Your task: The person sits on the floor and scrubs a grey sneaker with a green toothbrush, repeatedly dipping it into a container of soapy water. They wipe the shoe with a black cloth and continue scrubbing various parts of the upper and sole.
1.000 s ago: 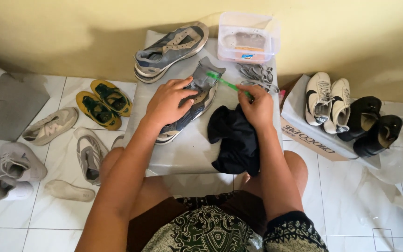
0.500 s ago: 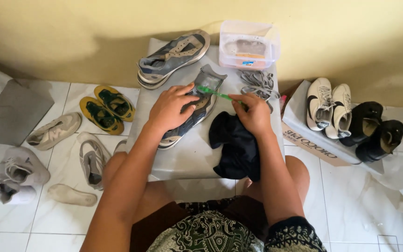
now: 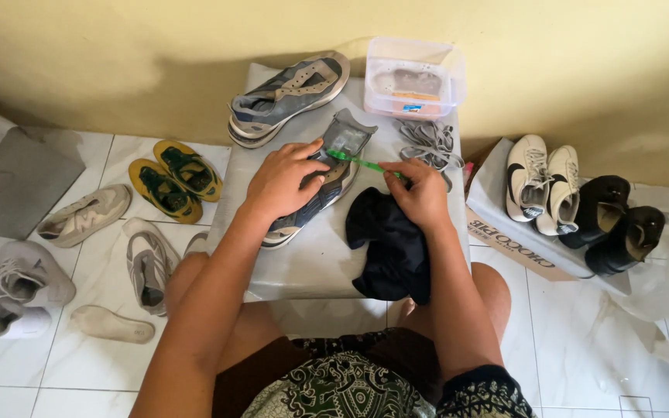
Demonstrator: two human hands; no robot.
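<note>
A grey and blue sneaker (image 3: 333, 159) lies on a grey low table (image 3: 311, 259) in front of me. My left hand (image 3: 282, 179) presses down on the sneaker and holds it in place. My right hand (image 3: 420, 192) grips a green toothbrush (image 3: 359, 162), whose head rests on the sneaker near its tongue. A dark cloth (image 3: 391, 244) lies crumpled on the table under my right wrist.
A second grey sneaker (image 3: 286, 94), grey laces (image 3: 431, 145) and a clear plastic tub (image 3: 414, 77) sit at the table's back. Yellow-green shoes (image 3: 173, 176), grey sneakers (image 3: 85, 214) and an insole (image 3: 111, 323) lie left on the tiles. White (image 3: 537, 183) and black shoes (image 3: 612, 224) rest on a cardboard box at right.
The toothbrush head has moved left along the sneaker toward my left hand. The view has shifted slightly; both hands stay on the sneaker.
</note>
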